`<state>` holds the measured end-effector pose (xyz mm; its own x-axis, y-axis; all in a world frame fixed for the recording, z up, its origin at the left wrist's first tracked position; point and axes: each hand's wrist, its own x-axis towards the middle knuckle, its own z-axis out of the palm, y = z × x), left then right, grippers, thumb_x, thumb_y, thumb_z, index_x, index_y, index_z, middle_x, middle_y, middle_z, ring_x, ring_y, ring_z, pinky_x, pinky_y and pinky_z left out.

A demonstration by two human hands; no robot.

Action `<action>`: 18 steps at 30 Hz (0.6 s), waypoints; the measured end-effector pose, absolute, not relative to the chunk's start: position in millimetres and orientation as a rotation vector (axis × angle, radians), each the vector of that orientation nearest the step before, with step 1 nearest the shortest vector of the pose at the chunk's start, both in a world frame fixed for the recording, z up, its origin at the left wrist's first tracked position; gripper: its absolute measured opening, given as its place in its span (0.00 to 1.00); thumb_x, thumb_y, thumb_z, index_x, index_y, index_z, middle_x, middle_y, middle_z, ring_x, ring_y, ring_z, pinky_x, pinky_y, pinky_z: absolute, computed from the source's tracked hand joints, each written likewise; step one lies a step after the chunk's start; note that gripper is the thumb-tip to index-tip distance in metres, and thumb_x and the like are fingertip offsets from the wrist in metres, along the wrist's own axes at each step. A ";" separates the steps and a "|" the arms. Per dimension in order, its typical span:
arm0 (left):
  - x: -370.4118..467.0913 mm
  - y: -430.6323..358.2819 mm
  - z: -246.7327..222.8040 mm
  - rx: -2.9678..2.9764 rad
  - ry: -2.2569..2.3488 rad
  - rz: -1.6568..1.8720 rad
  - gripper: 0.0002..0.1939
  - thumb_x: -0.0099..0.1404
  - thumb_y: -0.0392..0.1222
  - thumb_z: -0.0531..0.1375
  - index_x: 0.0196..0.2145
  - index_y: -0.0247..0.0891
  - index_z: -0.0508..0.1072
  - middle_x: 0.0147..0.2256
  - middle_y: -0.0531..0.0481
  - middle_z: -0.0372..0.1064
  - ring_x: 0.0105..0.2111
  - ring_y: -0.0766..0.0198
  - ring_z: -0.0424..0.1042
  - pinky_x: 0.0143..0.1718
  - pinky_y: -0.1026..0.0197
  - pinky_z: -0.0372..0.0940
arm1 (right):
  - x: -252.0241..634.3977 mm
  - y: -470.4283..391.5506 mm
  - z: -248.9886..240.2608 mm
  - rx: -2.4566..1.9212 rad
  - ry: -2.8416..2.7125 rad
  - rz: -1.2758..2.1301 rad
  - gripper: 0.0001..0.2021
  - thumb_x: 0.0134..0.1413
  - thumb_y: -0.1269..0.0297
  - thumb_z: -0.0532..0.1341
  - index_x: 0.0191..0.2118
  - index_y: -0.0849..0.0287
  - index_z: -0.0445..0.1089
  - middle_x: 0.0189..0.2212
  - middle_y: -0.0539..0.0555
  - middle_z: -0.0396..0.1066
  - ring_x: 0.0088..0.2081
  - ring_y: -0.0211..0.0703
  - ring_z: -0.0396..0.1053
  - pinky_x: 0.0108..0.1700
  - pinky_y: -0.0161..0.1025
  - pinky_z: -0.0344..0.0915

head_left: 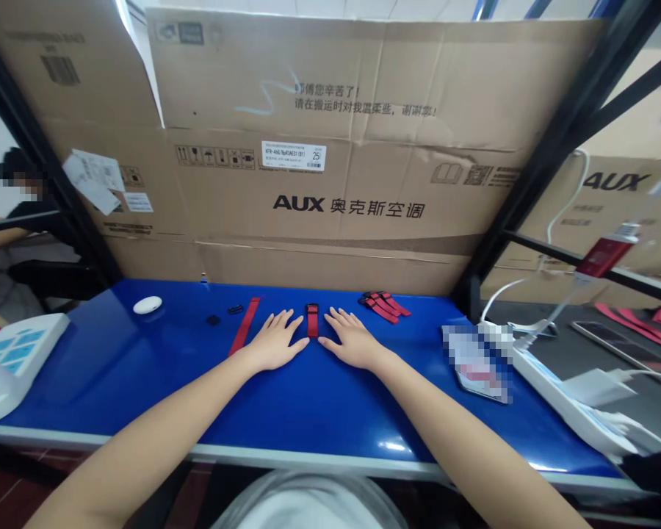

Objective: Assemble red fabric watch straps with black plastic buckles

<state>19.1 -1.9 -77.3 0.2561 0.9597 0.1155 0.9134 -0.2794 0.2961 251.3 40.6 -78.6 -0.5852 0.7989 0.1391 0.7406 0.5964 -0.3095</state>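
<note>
Both my hands rest palm down on the blue tabletop, one on each side of a short red strap with a black buckle (pixel 312 322). My left hand (pixel 275 342) has its fingers spread and holds nothing; it lies between that buckled strap and a longer red strap (pixel 245 325). My right hand (pixel 349 338) is likewise spread flat, just right of the buckled strap. Left of the long strap lie a black slider buckle (pixel 236 309) and a small dark piece (pixel 214 320). Beyond my right hand sits a pile of red straps with black buckles (pixel 384 305).
A white round object (pixel 147 305) and a white-blue box (pixel 11 367) are on the left. At right lie a phone (pixel 477 364) and a white power strip (pixel 562 400) with cables. A cardboard wall (pixel 330 257) backs the table. Another person (pixel 38 220) sits beyond the left frame.
</note>
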 end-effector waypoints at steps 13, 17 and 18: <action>21.0 -3.1 -74.9 2.335 1.788 0.345 0.40 0.66 0.67 0.45 0.66 0.39 0.55 0.68 0.38 0.40 0.68 0.45 0.38 0.65 0.42 0.37 | 250.5 42.5 -79.8 -1.280 -2.577 0.328 0.40 0.59 0.37 0.45 0.68 0.61 0.50 0.69 0.59 0.40 0.70 0.56 0.36 0.68 0.52 0.35; 20.2 -3.2 -74.3 2.332 1.793 0.295 0.41 0.66 0.68 0.42 0.67 0.39 0.52 0.69 0.40 0.38 0.69 0.47 0.35 0.66 0.44 0.35 | 250.3 41.4 -77.9 -1.291 -2.587 0.331 0.40 0.60 0.37 0.46 0.68 0.61 0.49 0.70 0.60 0.40 0.70 0.56 0.36 0.68 0.52 0.35; 19.9 -3.1 -74.1 2.333 1.792 0.289 0.41 0.66 0.68 0.42 0.67 0.39 0.52 0.69 0.40 0.38 0.69 0.48 0.35 0.66 0.44 0.35 | 250.3 41.3 -77.9 -1.291 -2.587 0.328 0.40 0.60 0.37 0.46 0.68 0.61 0.49 0.70 0.60 0.40 0.70 0.56 0.36 0.68 0.52 0.35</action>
